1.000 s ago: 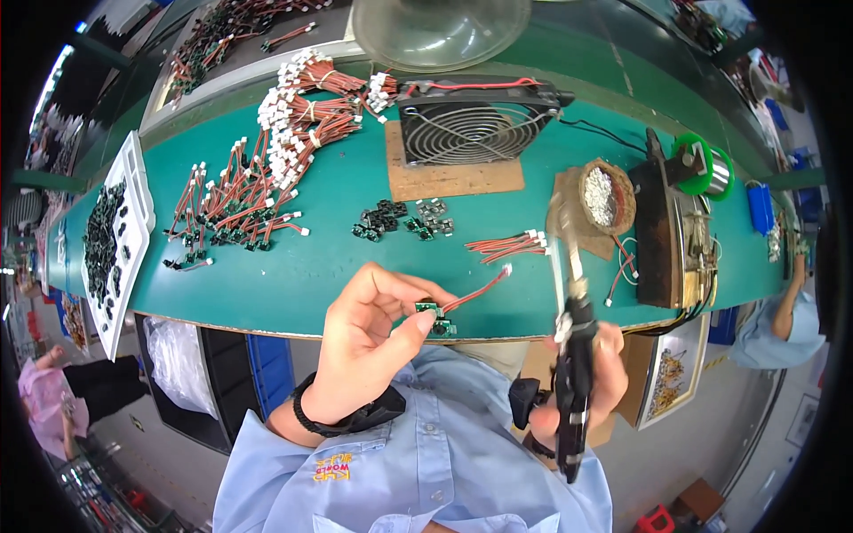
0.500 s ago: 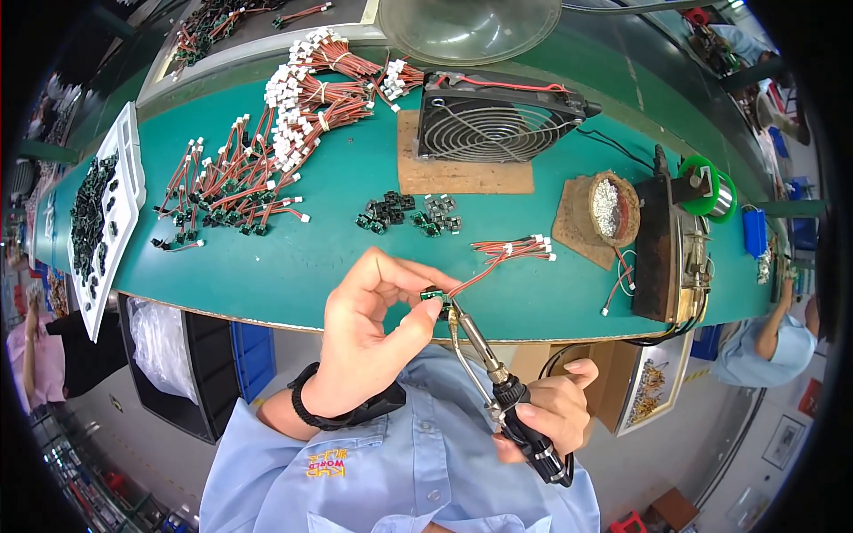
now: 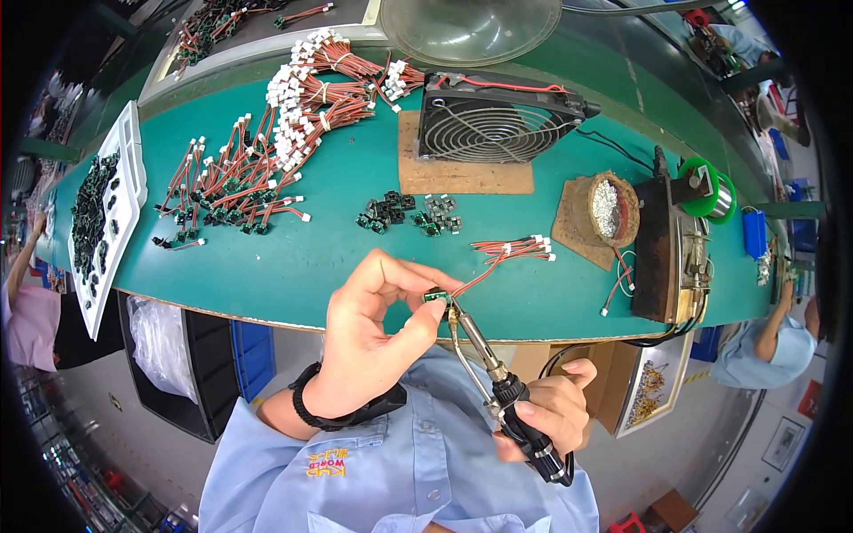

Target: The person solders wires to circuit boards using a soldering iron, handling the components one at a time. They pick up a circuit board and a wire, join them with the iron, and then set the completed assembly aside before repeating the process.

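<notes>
My left hand [image 3: 369, 333] pinches a small green circuit board [image 3: 434, 298] with a red wire lead [image 3: 475, 277] trailing from it toward the table. My right hand [image 3: 546, 413] grips the black handle of a soldering iron [image 3: 484, 355]. The iron's metal tip points up and touches the small board at my left fingertips. Both hands are held in front of my chest, just below the front edge of the green table [image 3: 293, 266].
On the table lie heaps of red wire leads with white plugs [image 3: 258, 160], small green boards [image 3: 409, 213], a few loose leads [image 3: 520, 250], a fan [image 3: 493, 120] on a cardboard sheet, a tip-cleaner pot [image 3: 611, 206], a solder station [image 3: 666, 249], a green solder spool [image 3: 706, 191] and a white tray [image 3: 102, 209]. Other people work at both sides.
My right hand swung the soldering iron from upright beside the cleaner pot down and left until its tip met the small board. My left hand kept holding the board.
</notes>
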Tool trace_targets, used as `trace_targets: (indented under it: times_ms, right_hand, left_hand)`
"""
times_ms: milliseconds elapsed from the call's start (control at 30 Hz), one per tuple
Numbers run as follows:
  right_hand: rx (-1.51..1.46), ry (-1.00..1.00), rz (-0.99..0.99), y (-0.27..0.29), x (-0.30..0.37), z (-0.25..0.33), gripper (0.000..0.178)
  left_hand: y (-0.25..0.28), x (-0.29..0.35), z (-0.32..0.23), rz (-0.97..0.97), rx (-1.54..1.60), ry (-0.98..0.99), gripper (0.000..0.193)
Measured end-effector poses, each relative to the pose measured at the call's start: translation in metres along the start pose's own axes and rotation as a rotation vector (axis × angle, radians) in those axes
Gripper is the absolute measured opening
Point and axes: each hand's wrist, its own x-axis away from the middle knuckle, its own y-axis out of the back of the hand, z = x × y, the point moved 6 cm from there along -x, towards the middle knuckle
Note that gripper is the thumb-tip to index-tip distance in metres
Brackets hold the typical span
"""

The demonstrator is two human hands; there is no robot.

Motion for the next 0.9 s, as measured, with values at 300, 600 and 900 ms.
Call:
trace_targets:
  times_ms: [300,600,900]
  right_hand:
    - [-0.038,0.015,-0.042,-0.0003,0.0022,-0.0019,0.035]
    - [-0.045,0.023,-0.049,-0.0006,0.0042,-0.0023,0.036]
    - [-0.007,0.021,-0.054,-0.0011,0.0070,-0.0006,0.035]
  left_hand:
    - [-0.0003,0.0013,-0.0009,0.010,-0.026,-0.007,0.014]
    - [-0.0008,0.0013,-0.0041,0.014,-0.066,-0.038,0.015]
    - [-0.0007,0.0014,-0.0054,0.005,-0.098,-0.046,0.015]
